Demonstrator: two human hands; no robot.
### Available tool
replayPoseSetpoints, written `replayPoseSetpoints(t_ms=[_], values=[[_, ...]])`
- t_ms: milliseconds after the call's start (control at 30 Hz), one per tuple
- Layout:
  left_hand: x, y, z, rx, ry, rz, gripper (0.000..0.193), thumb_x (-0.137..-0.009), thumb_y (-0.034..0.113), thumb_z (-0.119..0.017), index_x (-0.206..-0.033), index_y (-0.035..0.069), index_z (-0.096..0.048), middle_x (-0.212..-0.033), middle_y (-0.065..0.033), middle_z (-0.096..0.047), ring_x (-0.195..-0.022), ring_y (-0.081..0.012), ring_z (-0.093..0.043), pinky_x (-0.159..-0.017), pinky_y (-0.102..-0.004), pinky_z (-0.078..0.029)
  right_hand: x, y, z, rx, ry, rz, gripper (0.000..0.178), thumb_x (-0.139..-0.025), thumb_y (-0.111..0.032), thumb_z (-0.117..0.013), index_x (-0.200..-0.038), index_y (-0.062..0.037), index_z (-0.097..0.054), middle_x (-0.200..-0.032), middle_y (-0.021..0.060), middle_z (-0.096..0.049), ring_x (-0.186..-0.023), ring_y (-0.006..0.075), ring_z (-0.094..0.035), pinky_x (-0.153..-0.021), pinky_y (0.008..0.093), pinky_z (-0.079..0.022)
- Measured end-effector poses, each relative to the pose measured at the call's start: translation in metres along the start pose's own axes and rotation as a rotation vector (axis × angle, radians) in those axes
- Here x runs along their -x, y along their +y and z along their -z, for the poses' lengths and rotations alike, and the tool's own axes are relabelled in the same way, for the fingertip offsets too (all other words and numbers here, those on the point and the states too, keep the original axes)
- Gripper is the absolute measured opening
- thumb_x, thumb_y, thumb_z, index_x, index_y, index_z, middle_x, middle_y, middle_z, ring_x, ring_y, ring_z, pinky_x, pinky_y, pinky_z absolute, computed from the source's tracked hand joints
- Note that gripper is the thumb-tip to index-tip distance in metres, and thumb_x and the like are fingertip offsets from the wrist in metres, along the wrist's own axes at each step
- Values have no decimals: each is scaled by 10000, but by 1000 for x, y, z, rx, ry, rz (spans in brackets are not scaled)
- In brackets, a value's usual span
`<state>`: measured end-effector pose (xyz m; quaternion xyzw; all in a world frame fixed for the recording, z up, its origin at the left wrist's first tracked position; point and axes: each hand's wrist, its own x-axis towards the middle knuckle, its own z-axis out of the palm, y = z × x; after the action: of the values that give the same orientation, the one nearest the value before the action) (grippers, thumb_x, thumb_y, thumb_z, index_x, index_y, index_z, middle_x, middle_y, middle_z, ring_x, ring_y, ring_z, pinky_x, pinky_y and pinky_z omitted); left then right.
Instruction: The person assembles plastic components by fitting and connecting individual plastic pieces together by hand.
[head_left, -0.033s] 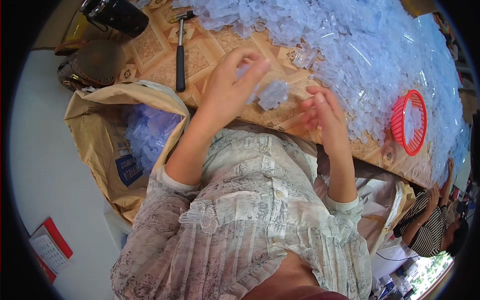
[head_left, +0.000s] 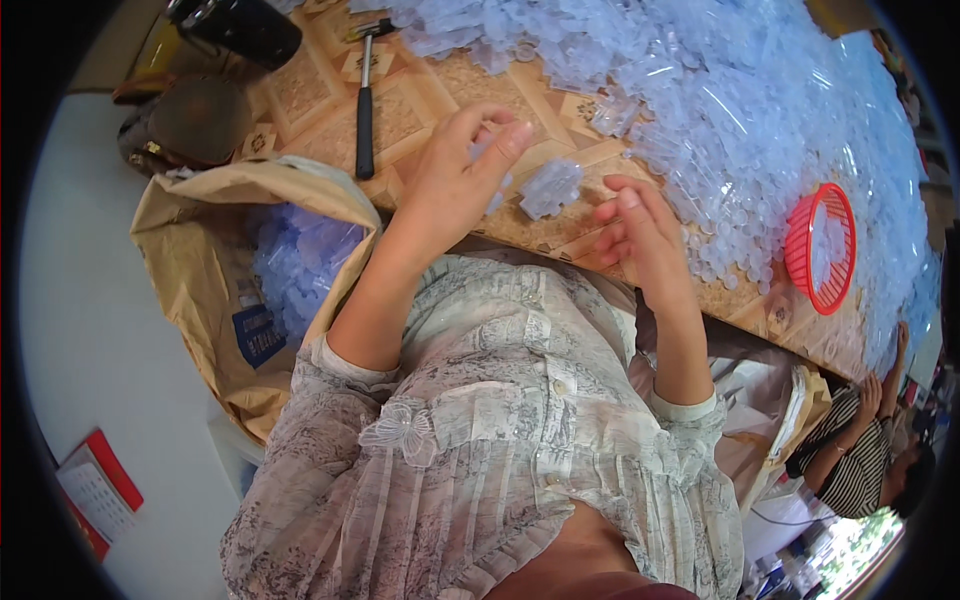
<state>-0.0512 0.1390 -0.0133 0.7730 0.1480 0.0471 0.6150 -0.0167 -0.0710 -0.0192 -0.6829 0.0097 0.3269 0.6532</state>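
My left hand (head_left: pixel 462 172) is above the table's near edge, fingers curled round a clear plastic piece (head_left: pixel 480 147); part of it shows between thumb and fingers. Just below the fingers, another bit of clear plastic is partly hidden. To the right, a small cluster of clear plastic pieces (head_left: pixel 551 188) lies on the wood-patterned table (head_left: pixel 420 98), between my hands. My right hand (head_left: pixel 645 232) hovers beyond this cluster with its fingers loosely bent and apart. Nothing shows in it. A large heap of clear plastic pieces (head_left: pixel 690 90) spreads across the far and right side.
A black-handled hammer (head_left: pixel 365 130) lies left of my hands. By my left arm stands an open brown paper sack (head_left: pixel 185 290) holding plastic pieces. A red basket (head_left: pixel 798 245) leans at the heap's right. Left are a dark bag (head_left: pixel 190 125) and black tumbler (head_left: pixel 245 30). Another person (head_left: pixel 850 440) works at right.
My left hand has shifted very slightly left and down. The right hand has moved slightly left. The cluster stays on the table.
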Motion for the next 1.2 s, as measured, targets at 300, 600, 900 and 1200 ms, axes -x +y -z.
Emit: replayPoseSetpoints(t_ms=[300,600,900,1200], values=[[21,-25,-15,-138,-25,-9,485,-800,365,-661,-1072,-28,-582,-895,-189,-650,-852,-298,-631,-751,-378,-492,-13,11,-42,-8,-44,238,416,-931,-176,-543,-1305,-43,-418,-986,80,-552,-758,136,-592,-660,255,-505],[115,4,68,693,444,78,421,-879,234,-630,-1210,15,-490,-1038,-105,-625,-964,-168,-609,-793,-323,-517,-9,-25,-143,-195,-729,184,395,-893,-87,-564,-1268,-16,-464,-1109,66,-526,-926,143,-573,-795,277,-487],[187,-34,156,1671,919,-5,692,-913,328,-480,-1352,-129,-202,-1437,-319,-194,-1367,-428,-150,-1145,-502,-181,-14,-9,-214,237,-1016,467,480,-864,-160,-639,-1299,-47,-470,-1199,73,-533,-931,116,-556,-800,267,-477],[51,42,86,1032,245,-54,388,-941,224,-490,-1248,-13,-481,-1053,-159,-610,-977,-249,-622,-695,-299,-519,-41,-20,-119,-123,-527,223,206,-955,-144,-498,-1081,-16,-598,-702,-32,-528,-601,37,-487,-571,175,-410]])
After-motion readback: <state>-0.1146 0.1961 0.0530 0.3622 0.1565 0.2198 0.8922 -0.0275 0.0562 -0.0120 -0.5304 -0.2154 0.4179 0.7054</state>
